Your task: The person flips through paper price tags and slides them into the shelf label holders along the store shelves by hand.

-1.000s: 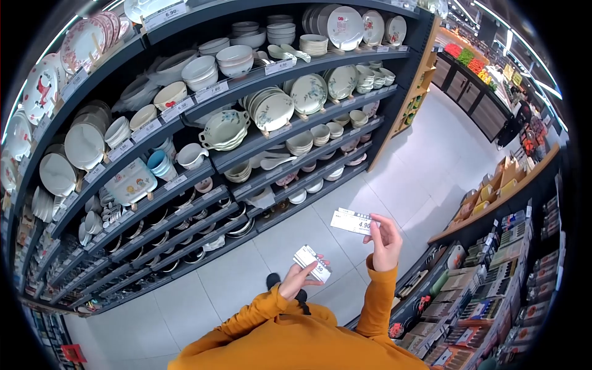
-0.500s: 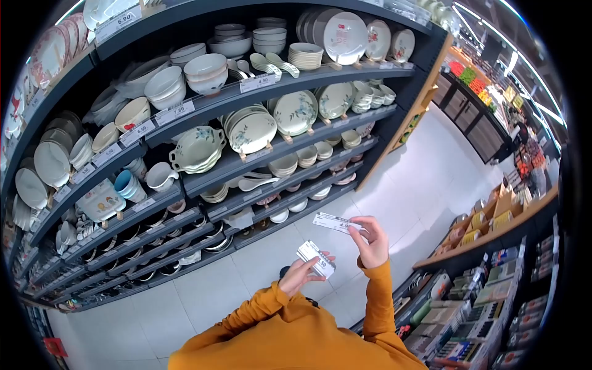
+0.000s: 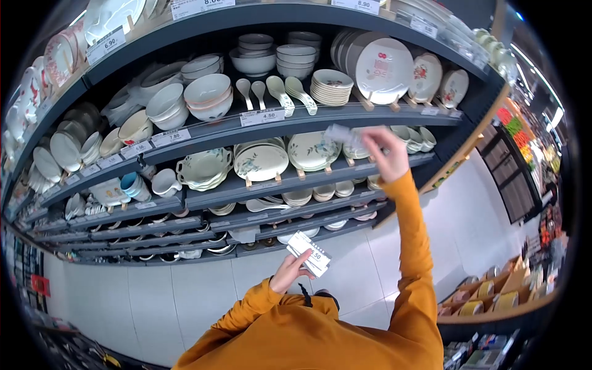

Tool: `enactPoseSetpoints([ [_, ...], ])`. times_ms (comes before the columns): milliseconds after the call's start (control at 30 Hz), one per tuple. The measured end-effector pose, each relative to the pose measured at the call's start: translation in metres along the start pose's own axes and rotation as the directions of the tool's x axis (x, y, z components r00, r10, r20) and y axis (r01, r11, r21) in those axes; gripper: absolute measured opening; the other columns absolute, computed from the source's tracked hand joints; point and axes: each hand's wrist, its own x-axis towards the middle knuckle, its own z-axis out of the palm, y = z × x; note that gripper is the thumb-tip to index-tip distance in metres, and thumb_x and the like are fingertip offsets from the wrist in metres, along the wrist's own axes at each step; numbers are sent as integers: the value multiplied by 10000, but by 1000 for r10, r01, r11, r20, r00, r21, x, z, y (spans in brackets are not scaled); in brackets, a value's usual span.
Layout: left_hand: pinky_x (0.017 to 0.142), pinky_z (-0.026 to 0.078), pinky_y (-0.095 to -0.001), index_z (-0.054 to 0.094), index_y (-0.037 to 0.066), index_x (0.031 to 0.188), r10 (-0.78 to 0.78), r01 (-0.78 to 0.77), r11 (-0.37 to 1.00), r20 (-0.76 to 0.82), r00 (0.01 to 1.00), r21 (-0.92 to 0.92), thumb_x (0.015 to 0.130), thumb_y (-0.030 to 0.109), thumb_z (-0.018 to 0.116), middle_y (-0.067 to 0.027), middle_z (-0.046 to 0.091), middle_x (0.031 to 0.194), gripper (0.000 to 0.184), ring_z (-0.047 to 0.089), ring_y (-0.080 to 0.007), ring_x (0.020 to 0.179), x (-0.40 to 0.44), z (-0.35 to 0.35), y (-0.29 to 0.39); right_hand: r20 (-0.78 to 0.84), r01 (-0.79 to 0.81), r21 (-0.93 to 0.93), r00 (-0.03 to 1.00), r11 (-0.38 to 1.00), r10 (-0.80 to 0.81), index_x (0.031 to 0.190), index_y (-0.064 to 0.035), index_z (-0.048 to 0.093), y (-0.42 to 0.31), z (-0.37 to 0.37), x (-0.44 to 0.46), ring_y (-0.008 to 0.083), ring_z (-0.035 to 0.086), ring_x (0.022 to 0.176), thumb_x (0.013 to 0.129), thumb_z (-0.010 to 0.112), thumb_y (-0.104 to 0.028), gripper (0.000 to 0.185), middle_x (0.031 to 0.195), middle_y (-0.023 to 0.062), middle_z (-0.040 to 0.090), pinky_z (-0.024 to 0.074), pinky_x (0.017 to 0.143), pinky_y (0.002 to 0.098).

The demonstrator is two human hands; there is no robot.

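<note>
My left hand is closed around a small stack of white price tags, low in front of my body. Raised toward the shelves, my right hand pinches a single price tag, blurred by motion. Behind that tag are upright floral plates on the second shelf. Above it, the upper shelf edge carries a price tag reading 4.50, below several ceramic spoons. A stack of small dishes and a large white plate stand on that same shelf.
Shelves of bowls, handled dishes and cups span the view ahead. A wooden end panel closes the shelving at right. Lower right stands a display of boxed goods. Pale floor tiles lie below.
My right hand has lifted up and forward toward the shelves with its price tag. The view has shifted closer to the shelves. My left hand still holds the stack of tags.
</note>
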Motion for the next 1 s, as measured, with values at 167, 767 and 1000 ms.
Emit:
enactPoseSetpoints([
  [167,661,510,-313,481,-2,1233,52,-100,969,-212,976,-225,969,244,457,-122,624,1101,362,630,-200,925,15,36,-13,-8,142,67,990,988,-141,1009,-3,647,81,1,95,199,654,839,881,591,-36,144,933,113,669,513,771,288],
  [767,733,544,-347,460,-5,1244,272,-436,876,-533,801,-208,988,217,452,-132,607,1134,339,624,-225,982,80,155,-42,314,162,322,911,933,-266,1090,-24,648,149,-10,139,121,639,816,903,595,-59,198,1008,73,661,497,716,241],
  [1000,740,564,-370,468,-24,1230,445,-545,836,-505,740,-62,1000,199,447,-128,600,1135,321,627,-222,974,98,183,-2,494,68,357,833,932,-250,1083,-8,645,164,-13,138,107,618,770,911,593,-91,198,944,73,671,494,692,246],
])
